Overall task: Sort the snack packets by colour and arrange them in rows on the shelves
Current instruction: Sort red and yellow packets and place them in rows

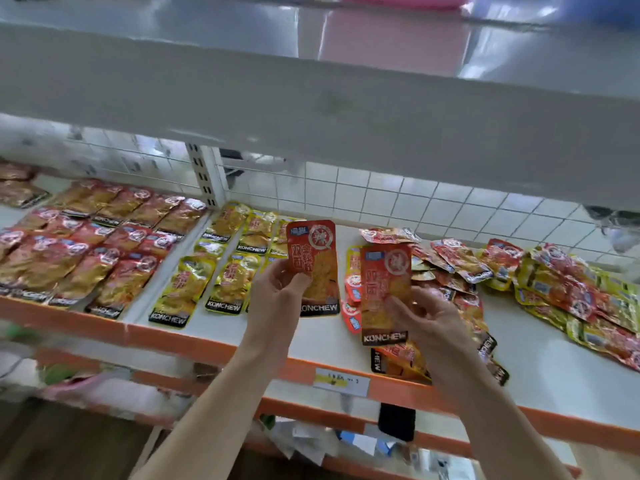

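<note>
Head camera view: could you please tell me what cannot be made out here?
Head view only.
Yellow rows: partly hidden behind the red packet in the left hand.
Mixed pile: cut off by the right edge.
Shelf label: writing too small.
Lower shelf: contents blurred.

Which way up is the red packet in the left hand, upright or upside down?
Upright. The left hand pinches the red packet with its KONCHEW lettering at the bottom, reading the right way.
</note>
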